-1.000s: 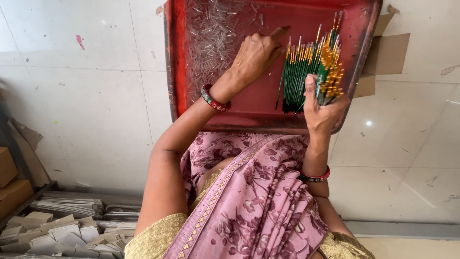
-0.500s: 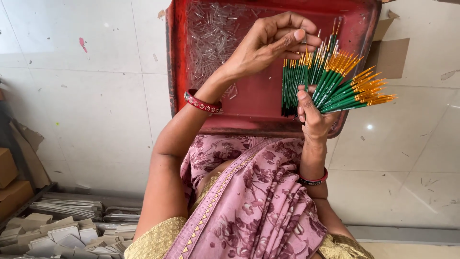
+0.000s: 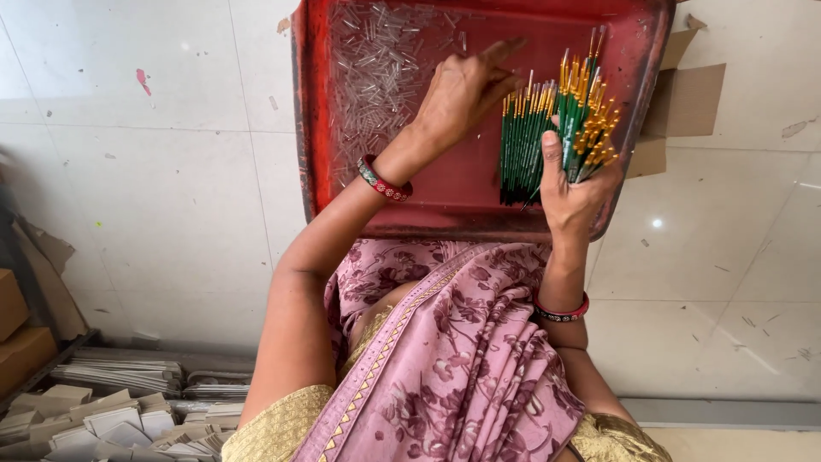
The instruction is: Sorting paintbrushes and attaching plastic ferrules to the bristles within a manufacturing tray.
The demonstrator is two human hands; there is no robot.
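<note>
Pale floor tiles (image 3: 154, 188) fill the background, marked with small stains and scuffs. On the person's lap, over pink flowered cloth (image 3: 462, 359), rests a red tray (image 3: 462, 192). A scatter of small clear tubes (image 3: 376, 68) lies in the tray's far left part.

At the tray's right side, the right hand (image 3: 575, 192) holds a bundle of thin green brushes (image 3: 547, 128) with orange-yellow ferrules; its grip is closed around their lower ends, the thumb pressed up along the front of the bundle. The brushes stand roughly upright over the tray, fanning out a little to the right at their far ends. A red bangle (image 3: 562, 311) sits on that wrist.

The left hand (image 3: 462, 94) hovers over the middle of the tray, just left of the bundle, with fingers bent and the forefinger stretched toward the brush tips. Whether it pinches anything I cannot tell. A red and green bangle (image 3: 383, 180) circles its wrist.

Beyond the tray on the right lies a piece of brown cardboard (image 3: 688, 103). At near left, stacks of flat grey cards (image 3: 120, 402) sit beside brown boxes (image 3: 17, 329).
</note>
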